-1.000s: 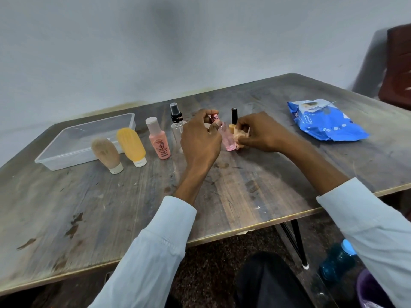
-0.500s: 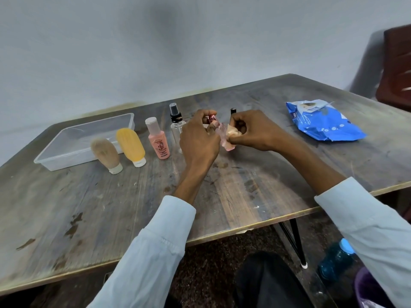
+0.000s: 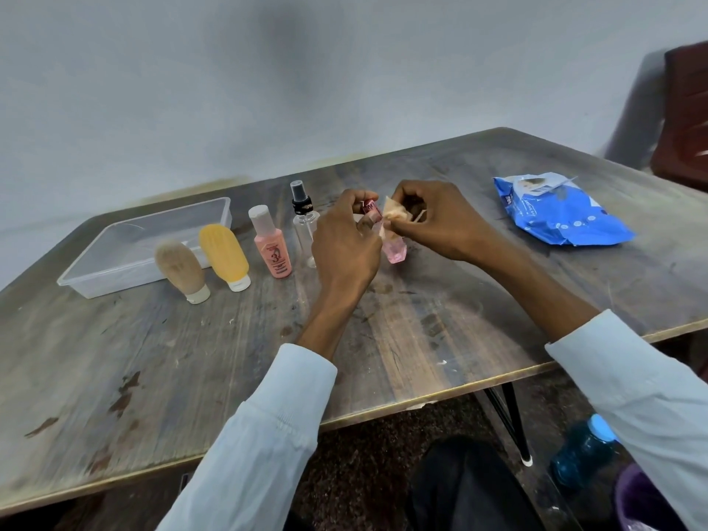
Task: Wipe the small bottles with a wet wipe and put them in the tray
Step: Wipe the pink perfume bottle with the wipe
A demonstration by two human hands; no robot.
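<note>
In the head view, the left hand [image 3: 346,243] gripped a small pink bottle [image 3: 394,250] near its dark red cap [image 3: 372,209], fingers curled round the upper part, and held it tilted just above the counter [image 3: 402,339]. The right hand [image 3: 440,220] pinched a crumpled wet wipe [image 3: 396,215] against the bottle's neck, thumb and fingers closed on the cloth. Both hands met over the middle of the counter, and the pink body of the bottle showed below and between them.

To the left of the hands stood a row of other small bottles, all upright: a clear spray bottle [image 3: 304,224] with a black pump just beside the left hand, then a pink bottle with a white cap [image 3: 271,245], then a yellow squeeze tube [image 3: 226,256] resting on its white cap, and a tan squeeze tube [image 3: 182,270] likewise cap-down. Behind the two tubes lay the clear plastic tray [image 3: 115,277] at the far left; it held none of the bottles.

Well apart to the right lay a blue pack of wipes [image 3: 559,212], its flap lifted. Pale sleeves [image 3: 268,435] covered both forearms. Below the counter's edge, at the lower right, stood a blue water bottle [image 3: 582,450] on the floor.
</note>
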